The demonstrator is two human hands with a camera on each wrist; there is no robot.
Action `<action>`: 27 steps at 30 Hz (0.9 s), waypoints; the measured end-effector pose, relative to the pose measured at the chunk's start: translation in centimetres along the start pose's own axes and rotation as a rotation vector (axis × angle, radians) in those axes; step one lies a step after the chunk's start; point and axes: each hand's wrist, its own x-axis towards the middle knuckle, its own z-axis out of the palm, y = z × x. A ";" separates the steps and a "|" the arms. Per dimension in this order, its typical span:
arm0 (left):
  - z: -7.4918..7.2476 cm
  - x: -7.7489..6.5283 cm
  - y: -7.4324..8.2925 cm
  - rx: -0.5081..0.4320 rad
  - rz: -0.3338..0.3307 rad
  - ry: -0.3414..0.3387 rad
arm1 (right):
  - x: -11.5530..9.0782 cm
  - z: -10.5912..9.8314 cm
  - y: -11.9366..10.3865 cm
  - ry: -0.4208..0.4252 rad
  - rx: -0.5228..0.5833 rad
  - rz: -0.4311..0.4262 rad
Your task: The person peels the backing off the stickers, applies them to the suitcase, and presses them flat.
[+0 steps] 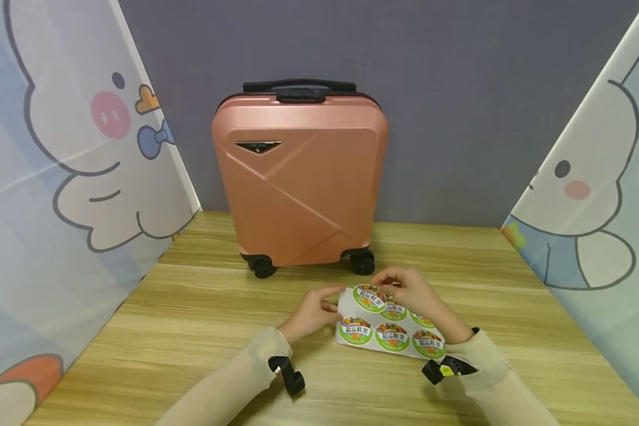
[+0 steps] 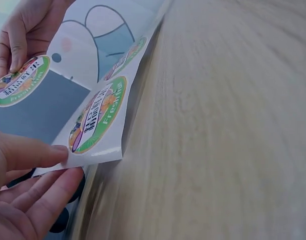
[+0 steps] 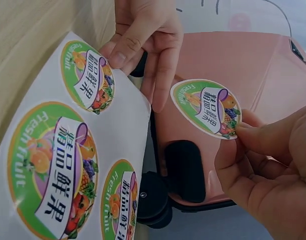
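Between thumb and fingers my right hand (image 1: 407, 293) pinches a loose oval sticker (image 1: 370, 298) by its edge, with a green border, fruit pictures and "Fresh fruit" lettering. The right wrist view shows this sticker (image 3: 207, 109) lifted off its white backing sheet (image 3: 120, 117). My left hand (image 1: 311, 313) grips the left edge of that sheet (image 1: 346, 305), thumb on top and fingers beneath, as the left wrist view shows at the sheet's corner (image 2: 110, 155). Several matching stickers (image 1: 391, 337) remain on the sheet, and a bare patch shows at its upper left.
A pink hard-shell suitcase (image 1: 303, 183) stands upright on black wheels (image 1: 363, 262) behind the hands, against a grey wall (image 1: 447, 106). Cartoon-printed panels (image 1: 85, 195) flank the wood-grain table (image 1: 191, 331) on both sides. Black bands with small cameras sit on both wrists.
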 end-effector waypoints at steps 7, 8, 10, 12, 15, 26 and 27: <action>-0.4 -0.3 -0.3 0.049 0.003 -0.019 | 0.2 0.1 0.5 -0.011 0.006 0.010; -0.4 -0.3 -0.4 0.051 0.007 -0.020 | 0.2 0.1 0.5 -0.010 0.005 0.013; -0.4 -0.4 -0.4 0.057 0.012 -0.015 | 0.3 0.1 0.6 -0.011 0.007 0.010; -0.5 -0.6 -0.4 0.069 0.022 -0.007 | 0.3 0.2 0.6 -0.014 0.009 0.006; -0.6 -0.8 -0.3 0.092 0.038 0.017 | 0.5 0.3 0.8 -0.028 0.021 0.001; 0.1 -0.3 -0.2 -0.004 0.078 0.121 | 0.7 0.4 1.2 -0.042 0.028 0.020; 0.2 -0.2 -0.1 -0.022 0.086 0.121 | 0.7 0.5 1.2 -0.044 0.032 0.018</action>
